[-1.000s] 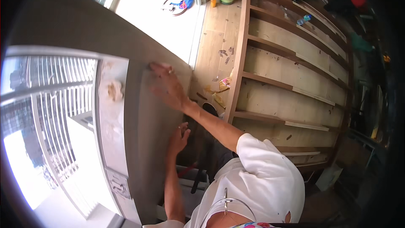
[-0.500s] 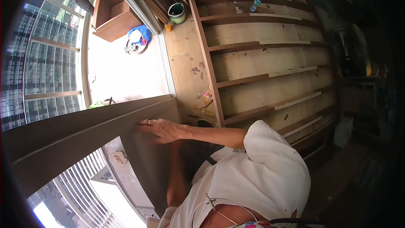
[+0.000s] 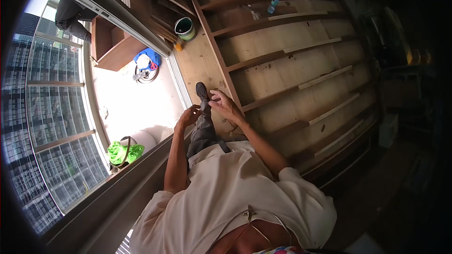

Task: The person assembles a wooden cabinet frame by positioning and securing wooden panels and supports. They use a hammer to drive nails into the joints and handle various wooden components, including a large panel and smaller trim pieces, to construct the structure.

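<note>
Wooden frame (image 3: pixel 273 77) is seemingly being left untouched beside the right hand (image 3: pixel 227 106), whose fingers are being spread; the left hand (image 3: pixel 189 115) is being curled, contents unclear. Apparently a between-grips step is being taken; contact would be calling for a rightward reach.

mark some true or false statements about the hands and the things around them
1. The left hand and right hand appear close together in view, by the lower trouser leg. True.
2. The right hand grips the bottle. False: the bottle is at the slatted wooden frame, well away from both hands.
3. The shoe in view is bright red. False: it is dark.
4. A bright green bundle shows to the left of the left hand. True.
5. The bucket sits between the hands. False: it is beyond them, near the wooden frame.
</note>
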The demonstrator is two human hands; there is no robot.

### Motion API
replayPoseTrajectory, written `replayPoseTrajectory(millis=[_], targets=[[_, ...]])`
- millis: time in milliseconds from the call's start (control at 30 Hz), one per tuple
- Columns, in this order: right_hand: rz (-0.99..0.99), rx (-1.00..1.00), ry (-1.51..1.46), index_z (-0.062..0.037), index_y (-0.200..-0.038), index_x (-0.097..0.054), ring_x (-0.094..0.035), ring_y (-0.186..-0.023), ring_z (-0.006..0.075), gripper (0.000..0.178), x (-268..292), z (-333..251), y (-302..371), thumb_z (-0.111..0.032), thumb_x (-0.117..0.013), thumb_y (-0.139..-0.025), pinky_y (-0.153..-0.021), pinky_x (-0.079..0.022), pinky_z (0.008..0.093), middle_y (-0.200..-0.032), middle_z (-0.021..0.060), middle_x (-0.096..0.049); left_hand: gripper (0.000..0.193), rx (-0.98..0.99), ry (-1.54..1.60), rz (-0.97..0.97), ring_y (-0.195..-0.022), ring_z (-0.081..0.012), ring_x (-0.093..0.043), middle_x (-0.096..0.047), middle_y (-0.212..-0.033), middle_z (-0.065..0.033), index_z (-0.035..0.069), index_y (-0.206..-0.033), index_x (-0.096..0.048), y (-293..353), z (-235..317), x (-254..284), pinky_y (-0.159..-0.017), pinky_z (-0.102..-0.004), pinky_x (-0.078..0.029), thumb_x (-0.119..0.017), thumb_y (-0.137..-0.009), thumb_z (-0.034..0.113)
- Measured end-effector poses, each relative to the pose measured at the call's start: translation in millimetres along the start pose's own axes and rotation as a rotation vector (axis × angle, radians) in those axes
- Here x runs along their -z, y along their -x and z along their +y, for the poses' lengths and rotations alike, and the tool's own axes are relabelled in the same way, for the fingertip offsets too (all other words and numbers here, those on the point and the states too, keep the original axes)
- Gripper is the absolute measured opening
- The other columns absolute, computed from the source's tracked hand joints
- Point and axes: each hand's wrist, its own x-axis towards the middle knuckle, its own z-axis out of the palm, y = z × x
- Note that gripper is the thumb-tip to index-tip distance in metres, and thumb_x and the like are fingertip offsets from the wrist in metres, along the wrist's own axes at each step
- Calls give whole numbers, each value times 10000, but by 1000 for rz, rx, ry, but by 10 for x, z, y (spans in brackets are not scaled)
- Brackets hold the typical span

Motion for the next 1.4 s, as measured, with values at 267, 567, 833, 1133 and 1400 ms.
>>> replayPoseTrajectory(millis=[267,567,833,1133,1400], targets=[[210,-627,-243,-82,-1263,-453,-590,-766,110,428,468,1906,-1587,-253,-594,-896,-629,-481,259,-945,40,-579,338,-104,-44,55,-883,-293,-664,-670,-969,-194,32,-1145,-581,-1804,1,1491,-764,-353,-516,-599,-879,239],[640,-587,-306,-85,-1240,-446,-557,-696,91,460,1444,1949,-2869,-237,-634,-848,-570,-468,261,-937,26,-532,333,-55,-120,-54,-835,-270,-665,-663,-956,-164,36,-1150,-559,-3056,250,2699,-744,-358,-523,-584,-887,238],[851,-594,264,-34,-1217,-486,-612,-922,273,509,3158,2537,-4370,-351,-617,-840,-809,-482,393,-1095,137,-591,327,6,-55,-248,-846,-229,-648,-656,-976,-136,75,-1153,-569,-4476,455,2771,-756,-333,-517,-579,-892,273],[707,-155,422,-6,-1231,-474,-555,-1027,311,509,4872,1397,-7034,-253,-653,-824,-887,-434,390,-1082,170,-572,288,-25,-41,-167,-820,-216,-638,-646,-900,-118,31,-1102,-572,-6405,773,3477,-741,-320,-508,-575,-879,213],[933,30,884,5,-1281,-410,-491,-1109,378,691,5929,1191,-8374,-317,-718,-753,-949,-391,438,-1177,233,-514,277,-240,-127,103,-840,-234,-653,-650,-994,-146,31,-1099,-592,-8862,1308,3982,-739,-349,-514,-528,-898,211]])
